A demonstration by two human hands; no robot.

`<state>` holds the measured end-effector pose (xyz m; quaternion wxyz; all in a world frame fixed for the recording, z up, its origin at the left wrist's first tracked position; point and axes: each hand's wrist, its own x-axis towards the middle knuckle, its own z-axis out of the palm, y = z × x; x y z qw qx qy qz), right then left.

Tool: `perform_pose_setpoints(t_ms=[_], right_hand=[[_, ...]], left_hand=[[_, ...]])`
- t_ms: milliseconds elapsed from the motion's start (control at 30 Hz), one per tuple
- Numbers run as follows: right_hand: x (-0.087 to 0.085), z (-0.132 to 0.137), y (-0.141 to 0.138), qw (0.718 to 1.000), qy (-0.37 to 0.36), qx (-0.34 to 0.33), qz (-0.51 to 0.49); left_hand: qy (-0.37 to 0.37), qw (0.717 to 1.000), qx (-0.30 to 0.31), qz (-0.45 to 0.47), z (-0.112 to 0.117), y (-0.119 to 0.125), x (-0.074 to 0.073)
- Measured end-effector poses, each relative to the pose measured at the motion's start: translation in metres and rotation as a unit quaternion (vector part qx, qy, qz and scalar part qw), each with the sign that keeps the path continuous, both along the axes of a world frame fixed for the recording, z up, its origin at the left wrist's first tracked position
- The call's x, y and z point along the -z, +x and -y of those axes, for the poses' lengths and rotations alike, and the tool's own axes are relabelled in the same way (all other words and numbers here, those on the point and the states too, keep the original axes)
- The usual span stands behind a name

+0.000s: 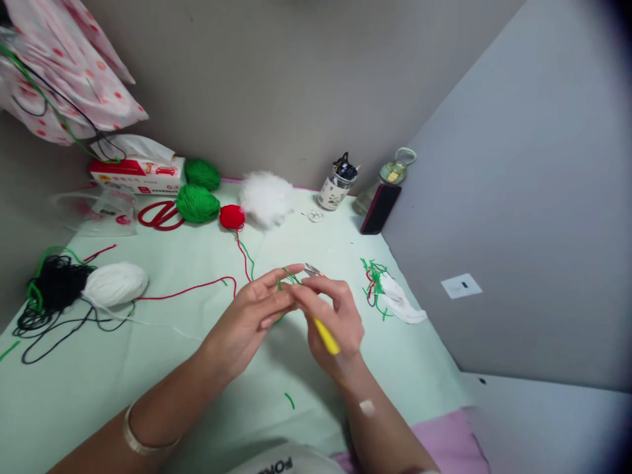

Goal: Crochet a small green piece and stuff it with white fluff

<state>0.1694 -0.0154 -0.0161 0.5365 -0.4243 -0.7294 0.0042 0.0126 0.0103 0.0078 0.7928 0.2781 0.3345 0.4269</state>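
My left hand (251,313) is closed on green yarn (291,278), with strands running over its raised index finger. My right hand (336,316) meets it at the fingertips and grips a crochet hook by its yellow handle (326,337), which points back toward the wrist. The hook's tip is hidden among the fingers. Just beyond the right fingers shows a small pointed metal piece (312,270); whether it is held or lies on the table I cannot tell. A little green yarn hangs below the hands.
Behind are a red yarn ball (232,216), green yarn balls (198,203), red-handled scissors (162,215), white stuffing (266,199), a pen cup (334,189), a bottle (368,197) and a phone (381,209). White yarn (116,283) and black yarn (59,283) lie left, yarn scraps (376,276) right.
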Motion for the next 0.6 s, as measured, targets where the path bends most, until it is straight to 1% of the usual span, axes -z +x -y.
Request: perform_pose_setpoints(t_ms=[33, 100, 133, 167, 200, 267, 333, 400, 467, 533, 567, 600], right_hand=[[-0.003, -0.001, 0.001, 0.997, -0.027, -0.018, -0.064], [-0.010, -0.003, 0.002, 0.974, -0.078, -0.061, -0.201], [-0.014, -0.005, 0.002, 0.960, -0.097, -0.082, -0.251], [-0.017, -0.007, 0.002, 0.949, -0.117, -0.100, -0.274], [-0.019, -0.008, 0.001, 0.945, -0.134, -0.113, -0.275], [-0.020, -0.010, 0.000, 0.950, -0.149, -0.115, -0.248], [-0.017, -0.009, -0.002, 0.961, -0.137, -0.096, -0.221], [-0.013, -0.006, -0.003, 0.975, -0.110, -0.078, -0.174], [-0.009, -0.002, -0.003, 0.992, -0.068, -0.056, -0.087], [-0.007, 0.000, -0.002, 0.998, -0.029, -0.041, -0.033], [-0.007, -0.001, -0.001, 0.998, -0.024, -0.039, -0.042], [-0.008, -0.001, 0.000, 0.996, -0.033, -0.038, -0.075]], left_hand=[[-0.016, 1.000, 0.008, 0.019, -0.002, -0.001, -0.001], [-0.012, 0.999, 0.002, 0.031, -0.004, -0.004, -0.003], [0.002, 1.000, -0.002, 0.026, -0.004, -0.005, -0.004], [0.019, 1.000, -0.001, 0.015, -0.004, -0.006, -0.004], [0.034, 0.999, 0.004, 0.002, -0.003, -0.006, -0.005], [0.062, 0.998, 0.004, -0.029, 0.000, -0.005, -0.005], [0.081, 0.995, -0.015, -0.060, 0.003, -0.003, -0.004], [0.081, 0.993, -0.041, -0.072, 0.005, 0.000, -0.003], [0.053, 0.996, -0.044, -0.052, 0.004, 0.001, -0.001], [0.009, 1.000, -0.018, -0.004, 0.002, 0.001, -0.001], [-0.012, 1.000, 0.000, 0.022, 0.000, 0.000, -0.001], [-0.027, 0.999, 0.014, 0.043, -0.002, -0.001, -0.001]])
